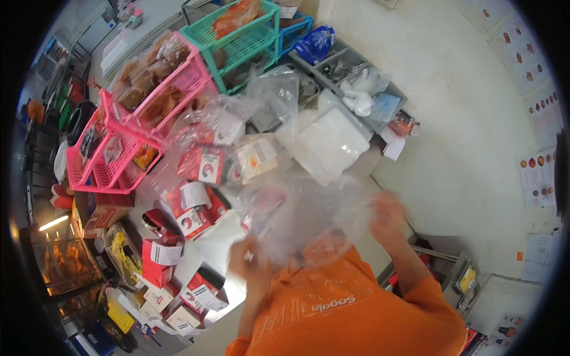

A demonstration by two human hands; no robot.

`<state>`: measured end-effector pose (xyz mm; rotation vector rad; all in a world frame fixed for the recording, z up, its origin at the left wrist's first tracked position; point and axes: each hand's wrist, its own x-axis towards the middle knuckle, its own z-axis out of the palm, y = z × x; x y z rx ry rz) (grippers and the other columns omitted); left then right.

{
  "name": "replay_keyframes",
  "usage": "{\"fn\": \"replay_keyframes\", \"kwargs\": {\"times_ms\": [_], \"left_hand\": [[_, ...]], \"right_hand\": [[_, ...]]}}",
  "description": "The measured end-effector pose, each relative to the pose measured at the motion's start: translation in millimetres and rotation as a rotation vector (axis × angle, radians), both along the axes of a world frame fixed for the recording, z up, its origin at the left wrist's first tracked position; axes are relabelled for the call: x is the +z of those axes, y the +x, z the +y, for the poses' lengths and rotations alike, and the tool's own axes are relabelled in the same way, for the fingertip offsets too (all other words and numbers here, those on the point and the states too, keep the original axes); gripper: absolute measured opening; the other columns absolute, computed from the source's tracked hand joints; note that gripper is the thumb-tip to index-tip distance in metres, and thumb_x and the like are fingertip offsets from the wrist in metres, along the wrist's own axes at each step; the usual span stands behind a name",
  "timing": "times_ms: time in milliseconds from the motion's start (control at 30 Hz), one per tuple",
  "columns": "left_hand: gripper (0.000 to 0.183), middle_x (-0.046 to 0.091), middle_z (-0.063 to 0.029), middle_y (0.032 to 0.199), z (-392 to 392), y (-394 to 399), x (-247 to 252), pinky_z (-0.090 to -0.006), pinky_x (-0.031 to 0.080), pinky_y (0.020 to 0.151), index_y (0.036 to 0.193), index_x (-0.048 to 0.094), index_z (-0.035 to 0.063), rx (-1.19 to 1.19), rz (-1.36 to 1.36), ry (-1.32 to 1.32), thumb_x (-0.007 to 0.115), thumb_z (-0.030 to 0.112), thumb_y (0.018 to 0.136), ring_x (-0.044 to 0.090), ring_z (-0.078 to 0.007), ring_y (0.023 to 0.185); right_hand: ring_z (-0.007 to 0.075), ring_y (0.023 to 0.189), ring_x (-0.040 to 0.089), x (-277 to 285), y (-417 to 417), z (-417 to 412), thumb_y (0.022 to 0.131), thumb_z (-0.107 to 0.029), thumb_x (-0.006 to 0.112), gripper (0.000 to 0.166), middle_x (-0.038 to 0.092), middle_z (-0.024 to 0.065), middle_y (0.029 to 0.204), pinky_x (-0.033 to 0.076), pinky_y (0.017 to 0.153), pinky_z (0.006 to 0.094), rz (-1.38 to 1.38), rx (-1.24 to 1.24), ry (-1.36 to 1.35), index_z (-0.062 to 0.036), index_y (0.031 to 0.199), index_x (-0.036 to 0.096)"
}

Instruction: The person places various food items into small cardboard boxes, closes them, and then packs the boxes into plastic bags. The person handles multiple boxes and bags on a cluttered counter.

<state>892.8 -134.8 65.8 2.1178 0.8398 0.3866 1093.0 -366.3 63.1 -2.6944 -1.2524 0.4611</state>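
A large clear plastic bag [307,213] is stretched out in front of my chest, blurred by motion. My left hand [249,260] pinches its lower left side with bent fingers. My right hand [387,216], strongly blurred, grips its right edge; the fingertips are hard to make out. Something reddish shows through the bag's left part, and I cannot tell whether it lies inside or behind. Left of the bag, a red-and-white carton [193,213] with a paper slip on it stands on the counter. Another red carton [162,262] bears a slip nearer my left side.
Pink plastic baskets [129,155] and a green tiered rack [236,49] hold bagged goods. A stack of clear bags [329,138] lies before a grey divided tray [352,75]. A lit glass cabinet [67,262] stands far left. A pale wall [445,133] bounds the right.
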Motion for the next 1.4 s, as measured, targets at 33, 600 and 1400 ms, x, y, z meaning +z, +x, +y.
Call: {"fn": "replay_keyframes", "kwargs": {"times_ms": [33,600,1400], "left_hand": [[0.016,0.062,-0.011,0.072,-11,-9,-15,-0.0349,0.046,0.059,0.089,0.065,0.0015,-0.012,-0.035,0.026,0.059,0.006,0.074,0.058,-0.0247,0.064],[0.041,0.06,-0.0156,0.106,-64,52,-53,-0.0396,0.049,0.075,0.114,0.055,-0.0035,0.321,-0.371,-1.996,0.051,0.014,0.077,0.057,-0.0221,0.088],[0.016,0.041,0.0047,0.056,-46,175,-5,-0.0222,0.033,0.044,0.095,0.057,0.0032,0.4,0.129,-1.01,0.056,0.017,0.087,0.037,-0.0042,0.049]], "right_hand": [[0.0252,0.083,0.057,12,-1,-1,0.089,-0.018,0.046,0.019,0.058,0.0089,0.085,0.044,0.067,0.0396,-0.015,0.046,-0.014,-0.0043,0.088,0.059],[0.0218,0.072,0.062,39,201,63,0.092,-0.039,0.046,0.043,0.061,0.0106,0.096,0.048,0.058,0.0333,1.214,-0.269,-0.121,-0.0007,0.11,0.056],[0.0219,0.073,0.063,11,441,85,0.075,-0.007,0.06,0.015,0.067,0.0107,0.081,0.048,0.068,0.0305,0.405,-0.314,0.788,0.0004,0.088,0.063]]}}
